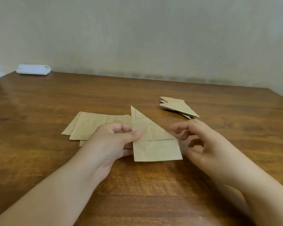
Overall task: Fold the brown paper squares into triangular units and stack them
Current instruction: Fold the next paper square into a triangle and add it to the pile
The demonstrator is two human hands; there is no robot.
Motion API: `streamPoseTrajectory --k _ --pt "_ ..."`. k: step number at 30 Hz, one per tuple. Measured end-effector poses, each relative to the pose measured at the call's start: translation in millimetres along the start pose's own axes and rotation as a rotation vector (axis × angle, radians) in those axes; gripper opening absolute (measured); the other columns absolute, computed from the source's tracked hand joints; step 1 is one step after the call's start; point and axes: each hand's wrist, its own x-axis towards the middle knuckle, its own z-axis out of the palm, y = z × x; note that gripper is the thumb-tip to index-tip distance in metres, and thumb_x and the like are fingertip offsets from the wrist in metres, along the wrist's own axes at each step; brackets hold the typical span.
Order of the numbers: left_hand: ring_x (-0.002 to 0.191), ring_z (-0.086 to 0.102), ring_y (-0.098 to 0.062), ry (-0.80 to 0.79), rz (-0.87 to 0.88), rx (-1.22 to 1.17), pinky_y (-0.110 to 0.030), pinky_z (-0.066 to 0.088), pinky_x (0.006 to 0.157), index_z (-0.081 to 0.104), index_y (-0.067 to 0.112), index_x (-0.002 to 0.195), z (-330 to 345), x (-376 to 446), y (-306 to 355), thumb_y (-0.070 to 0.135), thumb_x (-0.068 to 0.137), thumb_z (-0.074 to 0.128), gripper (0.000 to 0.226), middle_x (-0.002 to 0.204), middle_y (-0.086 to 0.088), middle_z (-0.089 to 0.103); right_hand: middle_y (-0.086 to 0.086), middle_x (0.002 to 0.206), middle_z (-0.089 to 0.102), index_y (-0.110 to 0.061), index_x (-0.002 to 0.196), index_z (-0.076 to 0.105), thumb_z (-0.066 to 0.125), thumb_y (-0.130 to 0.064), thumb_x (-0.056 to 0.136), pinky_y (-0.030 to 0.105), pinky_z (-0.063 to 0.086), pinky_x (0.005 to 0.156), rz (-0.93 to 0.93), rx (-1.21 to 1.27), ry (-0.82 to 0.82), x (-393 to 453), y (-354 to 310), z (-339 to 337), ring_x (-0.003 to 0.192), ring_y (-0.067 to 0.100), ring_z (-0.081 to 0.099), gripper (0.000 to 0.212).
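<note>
My left hand (118,137) pinches the half-folded sheet (153,141); my right hand (201,141) hovers open beside it. Next, I'd say, fold the bottom strip up.

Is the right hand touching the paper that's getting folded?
Apart. In the head view, the right hand hangs beside the half-folded paper, with bare table showing between its fingertips and the paper's edge.

head view, close above table (39,103), facing forward-down toward wall (137,38).
</note>
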Motion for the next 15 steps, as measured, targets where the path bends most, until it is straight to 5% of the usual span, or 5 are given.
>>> streamPoseTrajectory --k 4,7,11,13,15 --pt "0.073 0.073 -0.022 0.034 -0.022 -0.058 -0.027 0.058 0.055 0.063 0.005 0.094 2.0 -0.1 -2.7 0.0 0.075 0.074 0.022 0.086 -0.014 0.075 -0.034 0.116 0.032 -0.056 0.109 0.039 0.069 -0.038 0.076 0.012 0.034 0.091 -0.165 -0.259 -0.092 -0.1 1.0 9.5 0.117 -0.006 0.032 0.048" --pt "0.065 0.073 -0.018 0.033 -0.03 -0.003 -0.024 0.056 0.051 0.06 0.007 0.099 5.4 -3.7 -2.2 0.0 0.074 0.076 0.031 0.084 -0.014 0.073 -0.021 0.107 0.039 -0.044 0.103 0.053 0.074 -0.026 0.077 0.014 0.035 0.083 -0.243 -0.339 0.02 0.7 4.0 15.7 0.101 0.003 0.038 0.038" --pt "0.05 0.057 0.003 0.022 0.25 0.703 -0.015 0.05 0.053 0.064 0.026 0.089 -0.6 -5.7 -5.2 0.019 0.08 0.075 0.016 0.068 0.005 0.068 -0.017 0.099 0.049 -0.036 0.093 0.066 0.072 -0.009 0.077 0.018 0.045 0.077 -0.158 -0.35 -0.044 2.2 7.3 12.8 0.095 0.003 0.049 0.032" --pt "0.066 0.054 0.008 -0.023 0.428 0.976 -0.009 0.044 0.059 0.067 0.035 0.082 -5.2 -10.2 -1.6 0.017 0.084 0.066 0.018 0.081 0.015 0.062 -0.022 0.096 0.052 -0.037 0.093 0.067 0.069 -0.009 0.08 0.014 0.045 0.076 -0.129 -0.323 -0.115 2.1 6.4 11.4 0.091 -0.003 0.052 0.031" --pt "0.092 0.053 0.006 -0.144 0.478 1.099 -0.014 0.045 0.083 0.068 0.037 0.081 -7.3 -13.1 1.9 0.011 0.085 0.058 0.029 0.098 0.022 0.058 -0.023 0.096 0.055 -0.038 0.094 0.068 0.069 -0.017 0.08 0.01 0.042 0.076 -0.129 -0.314 -0.151 1.1 4.8 10.3 0.091 -0.007 0.053 0.025"
